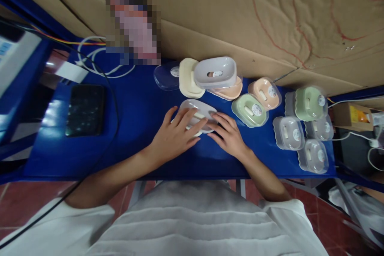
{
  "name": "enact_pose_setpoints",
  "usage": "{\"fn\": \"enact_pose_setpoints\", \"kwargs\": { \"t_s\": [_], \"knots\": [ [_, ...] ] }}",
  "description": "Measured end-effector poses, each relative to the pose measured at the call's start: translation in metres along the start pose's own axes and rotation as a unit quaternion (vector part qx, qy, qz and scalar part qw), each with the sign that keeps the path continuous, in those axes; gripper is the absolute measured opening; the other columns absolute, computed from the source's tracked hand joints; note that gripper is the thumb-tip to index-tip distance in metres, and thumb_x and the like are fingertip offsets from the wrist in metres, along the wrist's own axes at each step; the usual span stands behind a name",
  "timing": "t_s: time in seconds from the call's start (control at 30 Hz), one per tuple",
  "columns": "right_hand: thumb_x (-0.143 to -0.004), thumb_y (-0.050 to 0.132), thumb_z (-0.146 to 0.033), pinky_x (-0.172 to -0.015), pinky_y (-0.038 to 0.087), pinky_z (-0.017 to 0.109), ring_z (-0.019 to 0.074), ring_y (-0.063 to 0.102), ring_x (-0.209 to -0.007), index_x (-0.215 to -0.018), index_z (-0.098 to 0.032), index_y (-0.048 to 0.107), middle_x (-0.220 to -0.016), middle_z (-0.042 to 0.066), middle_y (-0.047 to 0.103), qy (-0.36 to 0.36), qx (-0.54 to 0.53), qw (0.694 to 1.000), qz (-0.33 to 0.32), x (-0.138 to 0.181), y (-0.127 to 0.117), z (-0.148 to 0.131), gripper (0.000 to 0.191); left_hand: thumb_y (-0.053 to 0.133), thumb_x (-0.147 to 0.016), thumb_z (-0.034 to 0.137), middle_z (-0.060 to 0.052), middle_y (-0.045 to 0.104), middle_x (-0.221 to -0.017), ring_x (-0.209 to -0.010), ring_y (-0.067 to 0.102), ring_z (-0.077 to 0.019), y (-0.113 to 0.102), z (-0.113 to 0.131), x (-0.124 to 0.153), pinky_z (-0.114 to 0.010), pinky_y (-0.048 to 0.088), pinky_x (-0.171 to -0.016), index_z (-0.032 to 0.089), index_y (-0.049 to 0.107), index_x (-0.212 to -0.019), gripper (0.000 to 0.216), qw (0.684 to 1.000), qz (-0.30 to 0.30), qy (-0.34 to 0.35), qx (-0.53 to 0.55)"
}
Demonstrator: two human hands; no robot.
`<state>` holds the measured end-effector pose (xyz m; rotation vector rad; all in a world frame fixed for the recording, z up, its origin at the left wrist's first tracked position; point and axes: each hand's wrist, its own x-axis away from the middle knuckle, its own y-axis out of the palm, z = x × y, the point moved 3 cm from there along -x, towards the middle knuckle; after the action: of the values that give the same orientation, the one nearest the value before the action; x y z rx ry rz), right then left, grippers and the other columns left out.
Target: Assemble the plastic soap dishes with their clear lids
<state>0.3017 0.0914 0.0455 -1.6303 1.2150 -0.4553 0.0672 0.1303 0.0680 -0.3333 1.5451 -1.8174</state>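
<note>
The box point(200, 113), a clear lid over a pale base, is lying flat on the blue table point(141, 128) at its middle, just in front of the person. Both hands are closing on it. The left hand point(174, 138) is laying its fingers point(188, 119) spread across the near left end. The right hand point(228, 135) is curling its fingers point(216, 121) onto the right end. Gripping from opposite ends this way seems to be pinning the box down so that it is not sliding on the smooth top.

Behind it, loose parts are leaning on one another in a heap: a grey tray point(216, 73) over a cream tray point(188, 78), with a clear lid point(166, 76) beside them. They are probably stacked so for easy reach.

To the right, closed boxes are crowding together, touching or nearly so. There is a peach box point(265, 93), two green boxes point(250, 110) and three grey boxes point(288, 133), apparently grouped apart from the heap.

Well to the left, a dark phone point(85, 110) is lying flat, away from the hands. Cardboard point(240, 16) is standing along the far edge.
</note>
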Motion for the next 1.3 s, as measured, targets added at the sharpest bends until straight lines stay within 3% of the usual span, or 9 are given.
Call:
{"fn": "enact_pose_setpoints", "kwargs": {
  "t_s": [0.2, 0.4, 0.6, 0.73, 0.83, 0.93, 1.03, 1.3],
  "knots": [
    [-0.113, 0.057, -0.024, -0.129, 0.05, 0.058, 0.0305, 0.052, -0.158, -0.151, -0.024, 0.068, -0.159, 0.013, 0.065, -0.005, -0.044, 0.998, 0.041, -0.002, -0.007, 0.007, 0.039, 0.075, -0.103, 0.034, -0.027, 0.044, -0.172, -0.152, 0.053, -0.0478, 0.001, -0.003, 0.001, -0.067, 0.05, -0.118, 0.024, 0.049, -0.168, 0.071, 0.998, -0.013, -0.064, -0.025],
    [-0.115, 0.05, -0.024, -0.131, 0.048, 0.058, 0.0289, 0.047, -0.162, -0.152, -0.024, 0.067, -0.163, 0.013, 0.061, -0.007, -0.079, 0.997, 0.01, -0.003, -0.004, 0.007, 0.04, 0.075, -0.101, 0.024, -0.026, 0.045, -0.171, -0.153, 0.052, -0.046, -0.003, -0.009, 0.0, -0.06, 0.054, -0.117, 0.023, 0.049, -0.166, 0.07, 0.998, -0.019, -0.066, 0.001],
    [-0.115, 0.048, -0.024, -0.13, 0.05, 0.06, 0.0298, 0.049, -0.161, -0.15, -0.026, 0.066, -0.157, 0.013, 0.065, 0.006, -0.081, 0.996, 0.035, -0.002, -0.005, 0.01, 0.039, 0.084, -0.096, 0.034, -0.03, 0.041, -0.169, -0.147, 0.056, -0.0511, -0.006, -0.025, 0.0, -0.064, 0.058, -0.112, 0.023, 0.034, -0.174, 0.093, 0.99, -0.004, -0.14, 0.003],
    [-0.115, 0.049, -0.02, -0.129, 0.051, 0.06, 0.0293, 0.049, -0.161, -0.151, -0.025, 0.064, -0.156, 0.014, 0.066, -0.021, -0.087, 0.995, 0.046, -0.002, -0.008, 0.007, 0.039, 0.087, -0.094, 0.041, -0.028, 0.035, -0.173, -0.155, 0.049, -0.0484, 0.002, -0.02, 0.001, -0.064, 0.052, -0.12, 0.024, 0.03, -0.175, 0.101, 0.994, 0.016, -0.073, 0.074],
    [-0.114, 0.055, -0.026, -0.129, 0.05, 0.062, 0.031, 0.047, -0.162, -0.153, -0.024, 0.062, -0.159, 0.015, 0.064, -0.026, -0.072, 0.997, 0.023, -0.001, -0.008, 0.005, 0.04, 0.084, -0.096, 0.037, -0.028, 0.03, -0.179, -0.161, 0.042, -0.0495, 0.006, -0.014, 0.0, -0.066, 0.048, -0.123, 0.024, 0.038, -0.172, 0.09, 0.997, 0.003, -0.054, 0.059],
    [-0.111, 0.064, -0.034, -0.13, 0.049, 0.062, 0.0324, 0.045, -0.163, -0.154, -0.025, 0.062, -0.159, 0.014, 0.064, -0.031, -0.045, 0.998, 0.009, -0.002, -0.006, 0.002, 0.043, 0.077, -0.102, 0.032, -0.023, 0.035, -0.18, -0.163, 0.041, -0.0458, 0.007, -0.01, -0.002, -0.066, 0.043, -0.128, 0.025, 0.051, -0.166, 0.07, 0.999, -0.012, -0.041, 0.014],
    [-0.111, 0.065, -0.03, -0.131, 0.049, 0.058, 0.031, 0.046, -0.163, -0.151, -0.023, 0.064, -0.157, 0.014, 0.066, -0.045, -0.02, 0.999, 0.017, -0.004, -0.005, -0.001, 0.041, 0.072, -0.105, 0.032, -0.021, 0.043, -0.176, -0.165, 0.04, -0.0414, 0.005, -0.009, -0.004, -0.06, 0.043, -0.131, 0.02, 0.058, -0.161, 0.058, 1.0, -0.016, -0.013, -0.009],
    [-0.111, 0.066, -0.033, -0.125, 0.056, 0.055, 0.0288, 0.064, -0.147, -0.139, -0.024, 0.075, -0.143, 0.012, 0.076, -0.023, -0.027, 0.999, 0.025, -0.004, -0.002, 0.002, 0.03, 0.071, -0.106, 0.03, -0.02, 0.046, -0.175, -0.163, 0.045, -0.0383, 0.003, -0.013, -0.006, -0.054, 0.048, -0.128, 0.023, 0.054, -0.164, 0.061, 0.999, -0.023, -0.019, 0.011]
  ]
}}
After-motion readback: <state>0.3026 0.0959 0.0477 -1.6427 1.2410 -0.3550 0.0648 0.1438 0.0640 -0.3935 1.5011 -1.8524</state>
